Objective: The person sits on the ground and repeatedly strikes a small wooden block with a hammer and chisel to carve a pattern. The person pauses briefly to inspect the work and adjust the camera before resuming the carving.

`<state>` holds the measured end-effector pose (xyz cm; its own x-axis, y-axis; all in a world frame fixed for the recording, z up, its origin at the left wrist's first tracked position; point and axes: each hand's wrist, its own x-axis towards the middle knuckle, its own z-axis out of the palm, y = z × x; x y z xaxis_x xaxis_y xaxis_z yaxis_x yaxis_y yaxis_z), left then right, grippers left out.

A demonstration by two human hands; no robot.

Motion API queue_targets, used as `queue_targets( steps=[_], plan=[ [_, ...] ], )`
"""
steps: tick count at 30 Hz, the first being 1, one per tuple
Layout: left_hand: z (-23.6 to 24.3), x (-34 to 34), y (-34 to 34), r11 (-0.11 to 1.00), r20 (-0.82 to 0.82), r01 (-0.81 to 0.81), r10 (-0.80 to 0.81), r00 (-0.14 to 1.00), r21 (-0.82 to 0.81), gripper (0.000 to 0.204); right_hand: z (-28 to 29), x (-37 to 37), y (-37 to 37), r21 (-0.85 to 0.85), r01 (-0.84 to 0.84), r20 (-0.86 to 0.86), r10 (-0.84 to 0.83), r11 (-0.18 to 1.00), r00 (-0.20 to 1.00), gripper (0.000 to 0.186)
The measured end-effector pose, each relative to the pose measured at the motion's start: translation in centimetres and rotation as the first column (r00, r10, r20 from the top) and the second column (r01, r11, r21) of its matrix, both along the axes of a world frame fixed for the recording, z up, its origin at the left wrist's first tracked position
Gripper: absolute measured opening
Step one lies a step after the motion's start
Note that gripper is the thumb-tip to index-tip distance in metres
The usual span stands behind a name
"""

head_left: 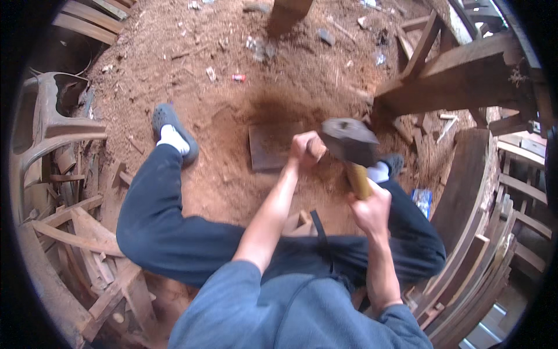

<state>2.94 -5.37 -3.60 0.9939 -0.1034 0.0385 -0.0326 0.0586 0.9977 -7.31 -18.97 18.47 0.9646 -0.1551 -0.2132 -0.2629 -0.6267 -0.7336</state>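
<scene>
My right hand (372, 209) is closed round the yellow handle (359, 181) of a hammer. Its heavy, dark grey head (350, 141) is raised, slightly blurred, just right of my left hand (303, 152). That left hand is a fist round a brown wooden piece (317, 149), whose blunt end shows; the rest is hidden by my fingers. Beneath and beyond the fist lies a flat, dark brown square board (264, 151) on the sawdust-covered ground. The hammer head and the wooden piece look apart in this view, though their heights are hard to judge.
My legs in dark trousers (168, 215) spread either side of the board. A wooden chair frame (46, 128) and offcuts (93, 232) crowd the left. Thick beams (453, 81) and stacked planks (465, 180) line the right. A red wrapper (238, 77) lies ahead.
</scene>
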Motion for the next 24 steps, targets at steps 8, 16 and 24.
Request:
queue_targets(
  steps=[8,16,24],
  plan=[
    [1.4,-0.7,1.8,0.984,0.161,-0.048,0.02,0.987,0.172,0.012,5.1,0.8,3.1,0.579,0.144,0.265,-0.353,0.803,0.897,0.022],
    [-0.7,-0.4,0.4,0.999,0.134,0.018,-0.023,0.991,0.038,0.012,-1.5,-0.2,1.0,-0.048,-0.02,0.036,0.022,0.999,0.999,0.016],
    [1.5,-1.8,1.8,0.974,0.144,-0.046,0.014,0.989,0.223,0.011,7.6,0.1,1.5,0.706,-0.007,0.35,-0.34,0.708,0.873,0.025]
  ],
)
